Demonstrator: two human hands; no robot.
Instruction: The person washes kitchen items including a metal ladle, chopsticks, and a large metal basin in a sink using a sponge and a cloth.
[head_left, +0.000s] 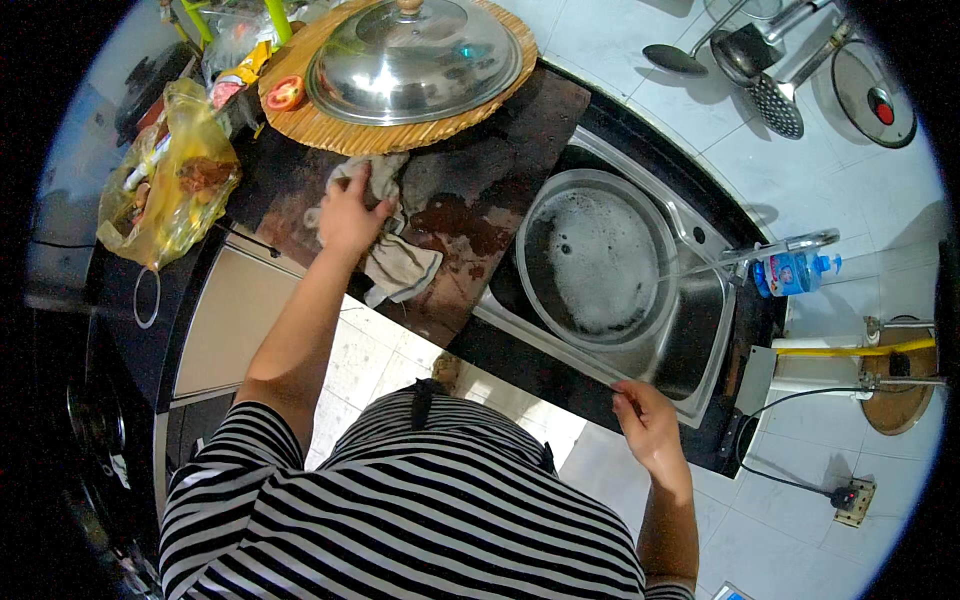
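My left hand (351, 217) is on a crumpled, pale cloth (405, 270) with a grey edge. The cloth lies on the wet, dark brown countertop (480, 180), partly hidden under the hand. Loosely curled, my right hand (651, 427) touches the front edge of the steel sink (697, 360); nothing shows in its fingers. A large round basin (600, 262) of foamy water sits in the sink. Water runs from the faucet (795, 244) into it.
A woven bamboo tray (337, 139) carries a domed metal lid (420, 82) and a cut tomato (285, 93). Left of it is a yellow plastic bag (195, 202) of scraps. A blue pump bottle (791, 271) stands behind the faucet. Utensils (776, 105) hang on the tiled wall.
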